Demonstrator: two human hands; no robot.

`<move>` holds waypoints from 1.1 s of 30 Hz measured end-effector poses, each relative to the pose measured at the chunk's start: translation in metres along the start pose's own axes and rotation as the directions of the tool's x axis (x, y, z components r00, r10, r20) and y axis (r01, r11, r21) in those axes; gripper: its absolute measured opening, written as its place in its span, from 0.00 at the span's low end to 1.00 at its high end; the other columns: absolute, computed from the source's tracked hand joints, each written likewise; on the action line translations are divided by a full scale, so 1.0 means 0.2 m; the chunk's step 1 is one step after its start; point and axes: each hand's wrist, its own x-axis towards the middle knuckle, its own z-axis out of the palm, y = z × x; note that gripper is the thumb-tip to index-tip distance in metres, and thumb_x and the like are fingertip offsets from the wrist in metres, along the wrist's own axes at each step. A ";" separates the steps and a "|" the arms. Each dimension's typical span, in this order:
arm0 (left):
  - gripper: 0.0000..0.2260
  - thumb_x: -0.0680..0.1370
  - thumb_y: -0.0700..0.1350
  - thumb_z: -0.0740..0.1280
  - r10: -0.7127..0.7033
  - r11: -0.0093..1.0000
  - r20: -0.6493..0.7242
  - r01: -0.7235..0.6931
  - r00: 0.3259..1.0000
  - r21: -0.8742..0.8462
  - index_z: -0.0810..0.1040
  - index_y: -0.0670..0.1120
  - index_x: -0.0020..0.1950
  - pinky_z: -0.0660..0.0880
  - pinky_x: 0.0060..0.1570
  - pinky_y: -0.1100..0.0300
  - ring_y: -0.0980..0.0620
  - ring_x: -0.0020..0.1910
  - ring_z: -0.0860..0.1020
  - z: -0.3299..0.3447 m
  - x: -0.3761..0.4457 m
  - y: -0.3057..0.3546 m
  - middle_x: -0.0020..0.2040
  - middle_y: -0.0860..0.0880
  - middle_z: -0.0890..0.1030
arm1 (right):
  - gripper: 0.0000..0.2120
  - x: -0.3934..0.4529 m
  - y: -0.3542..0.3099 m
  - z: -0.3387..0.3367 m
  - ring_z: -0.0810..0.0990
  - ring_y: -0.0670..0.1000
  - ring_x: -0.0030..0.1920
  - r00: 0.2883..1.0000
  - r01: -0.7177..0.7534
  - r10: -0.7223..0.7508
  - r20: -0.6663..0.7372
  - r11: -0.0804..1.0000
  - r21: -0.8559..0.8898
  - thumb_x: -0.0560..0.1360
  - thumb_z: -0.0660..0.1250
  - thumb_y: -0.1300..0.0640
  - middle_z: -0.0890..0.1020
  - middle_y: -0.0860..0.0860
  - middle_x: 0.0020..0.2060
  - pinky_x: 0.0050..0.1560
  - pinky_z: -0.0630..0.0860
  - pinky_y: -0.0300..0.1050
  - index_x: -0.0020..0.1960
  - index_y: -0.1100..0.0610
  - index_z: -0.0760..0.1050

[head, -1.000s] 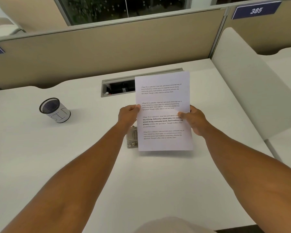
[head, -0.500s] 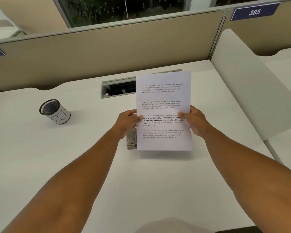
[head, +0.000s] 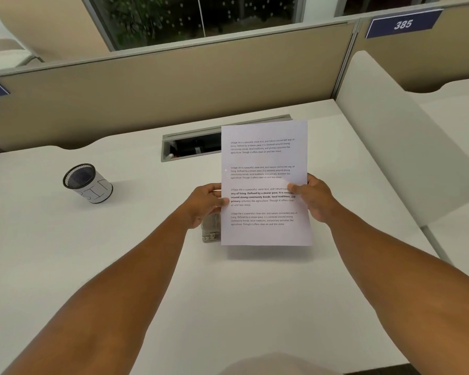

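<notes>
1. Printed sheet (head: 264, 163): white, four blocks of text, the third partly bold. Held upright over the desk (head: 119, 253), near its middle, with its shadow on the desk just below the bottom edge.
2. Left hand (head: 205, 204): pinches the sheet's left edge about mid-height, thumb on the printed face, fingers behind.
3. Right hand (head: 316, 197): pinches the right edge at much the same height, thumb over the text, fingers behind.
4. Grey metal device (head: 211, 231): on the desk under the left hand, partly hidden by the sheet. Type cannot be told.
5. Cable slot (head: 192, 144): recessed at the desk's rear, its right part covered by the sheet.
6. Mesh cup (head: 88, 184): on the desk well to the left.
7. Beige partition (head: 173, 85) behind the desk. Sign "385" (head: 402, 24) at upper right.
</notes>
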 end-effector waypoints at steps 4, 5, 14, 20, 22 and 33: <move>0.08 0.80 0.42 0.68 0.017 1.000 -0.100 -0.017 0.995 -0.005 0.78 0.45 0.60 0.81 0.35 0.63 0.54 0.42 0.86 0.05 0.02 0.02 0.50 0.48 0.86 | 0.17 -0.01 0.00 -0.01 0.82 0.57 0.56 1.000 0.004 -0.004 0.019 1.000 -0.025 0.74 0.69 0.65 0.84 0.54 0.55 0.62 0.77 0.56 0.62 0.56 0.77; 0.08 0.81 0.43 0.68 0.024 1.000 -0.125 -0.027 0.992 -0.015 0.79 0.44 0.59 0.81 0.35 0.63 0.55 0.41 0.86 0.06 0.03 0.02 0.49 0.48 0.86 | 0.17 -0.02 0.00 -0.02 0.82 0.57 0.56 1.000 0.007 -0.006 0.022 0.999 -0.041 0.74 0.69 0.66 0.84 0.54 0.55 0.61 0.77 0.56 0.62 0.56 0.77; 0.09 0.77 0.42 0.72 0.068 0.998 -0.226 -0.069 0.972 0.003 0.82 0.40 0.57 0.82 0.45 0.61 0.50 0.48 0.86 0.18 0.12 0.05 0.51 0.45 0.86 | 0.15 0.01 -0.01 -0.13 0.82 0.55 0.54 0.999 -0.033 0.029 -0.025 0.986 -0.165 0.74 0.67 0.64 0.83 0.52 0.56 0.60 0.78 0.53 0.60 0.55 0.77; 0.02 0.77 0.38 0.72 0.038 0.999 -0.210 -0.040 0.977 -0.004 0.82 0.45 0.47 0.82 0.45 0.61 0.51 0.45 0.86 0.32 0.20 0.07 0.49 0.45 0.86 | 0.11 0.08 -0.01 -0.21 0.81 0.56 0.51 0.983 -0.075 0.037 -0.180 0.975 -0.209 0.74 0.65 0.64 0.82 0.56 0.54 0.55 0.79 0.52 0.56 0.59 0.76; 0.03 0.77 0.37 0.72 0.020 1.000 -0.208 -0.020 0.978 0.002 0.83 0.43 0.49 0.82 0.49 0.59 0.50 0.47 0.85 0.36 0.24 0.08 0.50 0.45 0.86 | 0.11 0.11 -0.01 -0.24 0.81 0.57 0.52 0.966 -0.087 0.018 -0.258 0.962 -0.258 0.73 0.66 0.63 0.82 0.56 0.53 0.56 0.79 0.53 0.55 0.59 0.75; 0.06 0.76 0.37 0.73 -0.034 0.997 -0.234 0.050 0.972 0.061 0.84 0.41 0.52 0.82 0.52 0.55 0.51 0.45 0.85 0.62 0.47 0.15 0.50 0.46 0.86 | 0.14 0.27 -0.03 -0.48 0.80 0.55 0.43 0.881 -0.163 -0.042 -0.472 0.909 -0.385 0.71 0.61 0.63 0.84 0.54 0.48 0.44 0.78 0.44 0.52 0.58 0.82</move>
